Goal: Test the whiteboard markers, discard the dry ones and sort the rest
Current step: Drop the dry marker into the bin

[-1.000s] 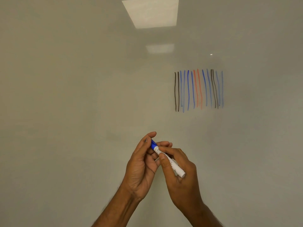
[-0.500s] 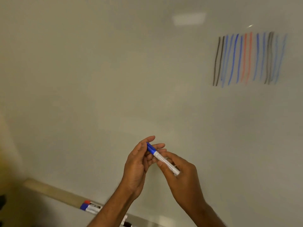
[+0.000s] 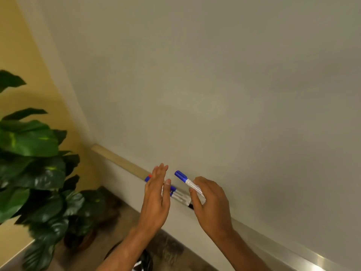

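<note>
My right hand pinches a white marker with a blue cap, cap pointing up and left, just above the whiteboard's marker ledge. My left hand hovers beside it with fingers straight, holding nothing. Behind the left hand several markers lie on the ledge, with blue and red caps showing at its left edge. The whiteboard fills the upper view.
A large green leafy plant stands at the left against a yellow wall. A metal trim strip runs along the board's lower edge to the right. Something dark sits on the floor under my arms.
The view swung down and left, so the test strokes left the frame. My left hand let go of the marker and opened. My right hand carried the capped marker down toward the ledge.
</note>
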